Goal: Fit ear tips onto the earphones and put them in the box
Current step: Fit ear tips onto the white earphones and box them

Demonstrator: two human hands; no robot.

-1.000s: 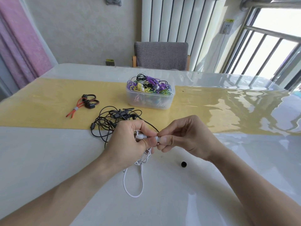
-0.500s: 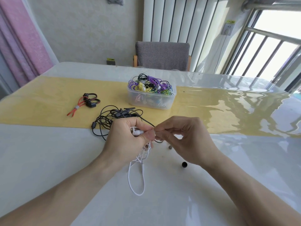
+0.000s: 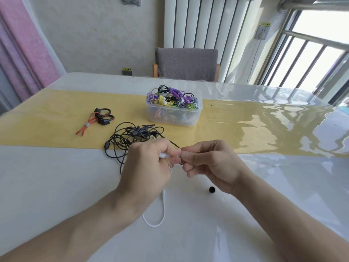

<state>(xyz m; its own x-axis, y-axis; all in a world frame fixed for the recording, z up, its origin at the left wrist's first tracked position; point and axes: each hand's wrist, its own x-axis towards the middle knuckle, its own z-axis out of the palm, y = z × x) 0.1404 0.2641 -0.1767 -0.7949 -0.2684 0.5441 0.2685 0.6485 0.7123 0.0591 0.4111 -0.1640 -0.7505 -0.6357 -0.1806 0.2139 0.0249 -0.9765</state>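
My left hand (image 3: 149, 165) grips a white earphone bud (image 3: 164, 155) above the table, and its white cable (image 3: 162, 210) hangs down in a loop. The fingertips of my right hand (image 3: 209, 163) meet the bud's end and pinch a small ear tip there, almost hidden by the fingers. A loose black ear tip (image 3: 211, 189) lies on the table just below my right wrist. The clear plastic box (image 3: 173, 120), heaped with several coloured earphones, stands behind the hands on the yellow runner.
A tangle of black earphone cable (image 3: 132, 140) lies just behind my left hand, one strand running under the fingers. A red and black earphone set (image 3: 98, 120) lies further left. A grey chair (image 3: 186, 64) stands at the table's far edge.
My right hand's fingers, spread half a second ago, have curled in and closed against the bud held by my left hand. Both hands stay at the same spot.
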